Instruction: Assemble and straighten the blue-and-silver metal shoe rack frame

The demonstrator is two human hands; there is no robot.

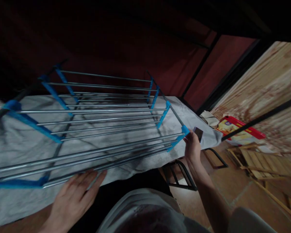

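Rack [99, 110]: right fingers [191, 136] hold its blue corner [185, 129]; left fingers [83, 177] touch bar [121, 163], grip unclear.

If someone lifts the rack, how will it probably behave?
The rack is probably light for its size, being mostly thin rods with open gaps. The straight rods should feel stiff. The whole may twist somewhat, because narrow blue brackets join them.

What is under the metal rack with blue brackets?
A wrinkled, pale grey sheet shows through the gaps in the metal rack; whatever lies beneath the sheet is covered.
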